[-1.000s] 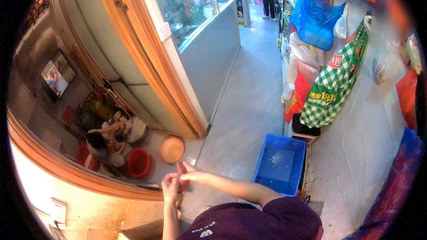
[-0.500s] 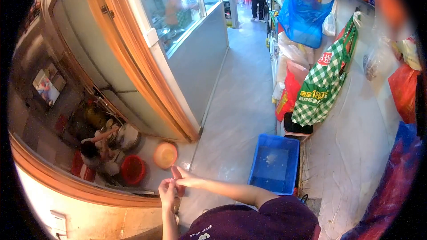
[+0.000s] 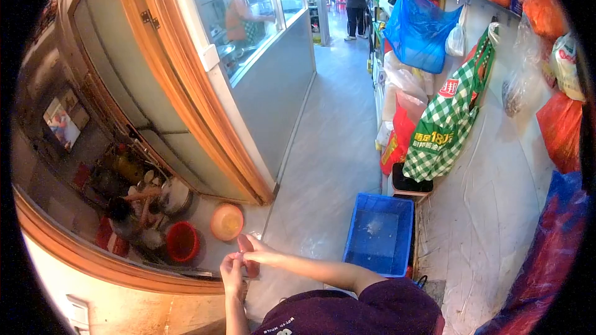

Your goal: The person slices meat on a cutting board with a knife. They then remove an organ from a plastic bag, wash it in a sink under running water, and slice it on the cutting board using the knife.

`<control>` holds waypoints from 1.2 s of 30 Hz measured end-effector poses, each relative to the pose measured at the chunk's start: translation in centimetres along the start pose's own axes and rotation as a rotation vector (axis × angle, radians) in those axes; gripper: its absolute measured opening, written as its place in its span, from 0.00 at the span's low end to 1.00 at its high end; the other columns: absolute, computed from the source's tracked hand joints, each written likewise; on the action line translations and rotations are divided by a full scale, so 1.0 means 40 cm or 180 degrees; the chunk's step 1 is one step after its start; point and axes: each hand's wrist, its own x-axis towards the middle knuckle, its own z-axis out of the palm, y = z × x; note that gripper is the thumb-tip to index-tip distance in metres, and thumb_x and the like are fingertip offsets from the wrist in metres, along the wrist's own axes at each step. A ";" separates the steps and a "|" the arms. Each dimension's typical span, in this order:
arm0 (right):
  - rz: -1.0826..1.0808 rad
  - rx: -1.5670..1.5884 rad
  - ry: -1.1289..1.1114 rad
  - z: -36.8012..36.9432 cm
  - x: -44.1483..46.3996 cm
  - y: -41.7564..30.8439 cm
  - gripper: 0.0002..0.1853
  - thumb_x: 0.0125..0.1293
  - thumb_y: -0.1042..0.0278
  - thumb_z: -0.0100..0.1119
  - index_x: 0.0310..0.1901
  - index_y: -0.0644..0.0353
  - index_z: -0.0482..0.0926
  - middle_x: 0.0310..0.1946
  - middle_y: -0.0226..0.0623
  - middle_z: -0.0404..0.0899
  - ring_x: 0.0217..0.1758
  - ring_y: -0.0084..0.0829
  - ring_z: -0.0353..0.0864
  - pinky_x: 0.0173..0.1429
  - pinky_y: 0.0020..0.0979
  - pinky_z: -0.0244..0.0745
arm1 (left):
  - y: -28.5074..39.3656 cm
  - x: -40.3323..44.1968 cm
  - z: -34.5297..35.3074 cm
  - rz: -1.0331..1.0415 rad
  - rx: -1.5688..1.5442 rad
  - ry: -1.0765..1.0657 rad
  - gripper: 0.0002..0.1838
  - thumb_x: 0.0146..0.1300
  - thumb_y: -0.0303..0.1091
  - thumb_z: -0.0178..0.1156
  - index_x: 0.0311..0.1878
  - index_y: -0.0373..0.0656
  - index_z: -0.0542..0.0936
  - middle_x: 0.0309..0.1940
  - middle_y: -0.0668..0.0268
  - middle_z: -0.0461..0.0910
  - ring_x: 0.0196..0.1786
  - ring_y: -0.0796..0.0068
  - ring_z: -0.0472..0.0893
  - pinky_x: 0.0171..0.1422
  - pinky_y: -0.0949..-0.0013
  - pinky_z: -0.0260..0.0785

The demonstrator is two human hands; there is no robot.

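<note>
In the head view, my right hand [image 3: 259,252] is wrapped round a long, reddish-brown, sausage-shaped item [image 3: 251,268], held low in front of my body. Its kind is not clear at this size. My left hand [image 3: 231,266] is closed beside it, with thumb and fingertips pinched together against its side. Whatever lies between those fingertips is too small to make out. An orange basin [image 3: 227,222] stands on the floor just beyond my hands.
A red basket [image 3: 182,242] and a crouching person [image 3: 127,218] are inside the doorway on the left. A blue crate [image 3: 379,236] sits on the floor at right, below a hanging green checked bag [image 3: 452,118]. Another person [image 3: 356,3] stands far down the corridor.
My view has shifted slightly. Both hands stay together at the reddish-brown item with nearly the same grip. Behind the window, the person in orange shows more clearly.
</note>
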 end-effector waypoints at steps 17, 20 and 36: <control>-0.0176 -0.0136 0.0427 0.002 -0.012 0.014 0.31 0.62 0.69 0.57 0.63 0.64 0.55 0.50 0.40 0.68 0.55 0.31 0.68 0.59 0.32 0.66 | 0.028 -0.034 0.031 0.0588 0.1916 0.0313 0.14 0.54 0.32 0.66 0.41 0.34 0.78 0.33 0.57 0.82 0.38 0.67 0.82 0.46 0.67 0.72; -0.0262 -0.0217 0.0483 -0.005 0.009 0.061 0.31 0.62 0.70 0.56 0.63 0.65 0.54 0.50 0.41 0.68 0.53 0.31 0.71 0.56 0.31 0.68 | 0.022 -0.035 0.035 0.0565 0.2045 0.0440 0.14 0.53 0.33 0.66 0.40 0.34 0.78 0.33 0.56 0.83 0.37 0.65 0.82 0.45 0.66 0.72; 0.0005 -0.0090 0.0219 0.026 -0.015 0.021 0.35 0.62 0.66 0.57 0.66 0.66 0.52 0.54 0.43 0.67 0.60 0.32 0.65 0.63 0.31 0.60 | -0.027 -0.019 -0.018 -0.0048 0.1074 0.0166 0.11 0.57 0.29 0.62 0.40 0.32 0.77 0.30 0.64 0.80 0.33 0.78 0.77 0.38 0.74 0.69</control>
